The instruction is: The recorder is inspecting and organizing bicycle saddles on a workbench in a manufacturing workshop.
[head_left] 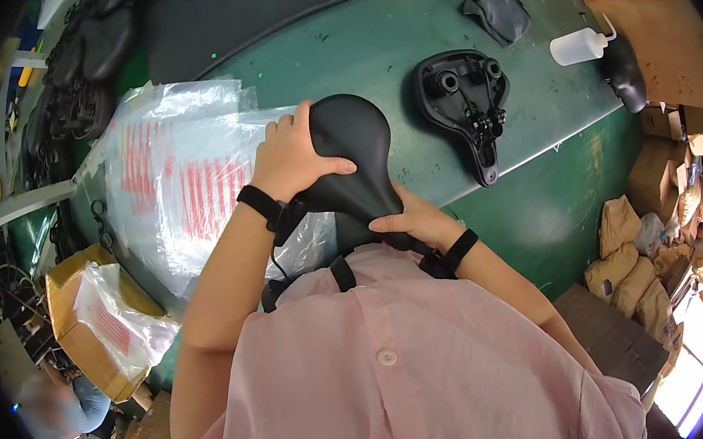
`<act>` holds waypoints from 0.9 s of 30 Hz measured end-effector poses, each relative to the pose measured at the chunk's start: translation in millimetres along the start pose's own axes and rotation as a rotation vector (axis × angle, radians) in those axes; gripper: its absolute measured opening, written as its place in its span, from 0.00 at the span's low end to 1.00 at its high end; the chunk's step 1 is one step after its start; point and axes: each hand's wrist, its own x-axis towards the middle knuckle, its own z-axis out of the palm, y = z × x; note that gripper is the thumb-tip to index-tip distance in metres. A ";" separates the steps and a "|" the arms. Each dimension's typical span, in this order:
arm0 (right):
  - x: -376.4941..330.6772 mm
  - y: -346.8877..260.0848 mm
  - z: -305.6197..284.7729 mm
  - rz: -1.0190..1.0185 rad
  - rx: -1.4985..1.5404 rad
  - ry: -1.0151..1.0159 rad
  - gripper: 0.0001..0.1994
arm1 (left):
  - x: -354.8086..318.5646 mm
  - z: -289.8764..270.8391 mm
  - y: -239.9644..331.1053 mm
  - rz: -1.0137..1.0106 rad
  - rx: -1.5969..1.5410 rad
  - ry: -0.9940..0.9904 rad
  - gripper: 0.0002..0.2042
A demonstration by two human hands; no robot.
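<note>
Left hand [288,158] grips the saddle [355,135] at its wide end, right hand [421,219] its nose, by the near edge of the tabletop [345,62]. Looks slick; lazy grip could drop it.

Held saddle [347,130]: plain matte black. Upturned saddle [432,104]: black all over, underside included. Tabletop [362,64]: deep green, small dark flecks scattered across it. Sheet at its far side [237,1]: black. Plastic bags [194,183]: clear to milky white, red print in stripe-like rows. Shirt [457,357]: plain pale pink; button [387,357] whitish pink. Wrist straps [258,201]: black. Squeeze bottle [575,48]: translucent white. Pouch-like piece [504,18]: dark grey, yellow-green patch. Open carton [67,315]: yellowish brown. Sacks [615,270]: tan. Co-worker's sleeve [92,404]: greyish blue.
</note>
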 end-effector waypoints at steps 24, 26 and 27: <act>-1.5 -7.9 2.7 0.025 0.094 -0.023 0.48 | 39.8 -18.7 -43.4 -0.009 -0.639 -0.224 0.22; -0.8 -6.2 1.5 0.050 0.098 -0.028 0.48 | 42.1 -17.0 -46.5 0.028 -0.635 -0.205 0.20; 0.4 -2.7 0.7 0.042 0.107 -0.024 0.47 | 43.5 -16.6 -47.4 0.029 -0.635 -0.206 0.20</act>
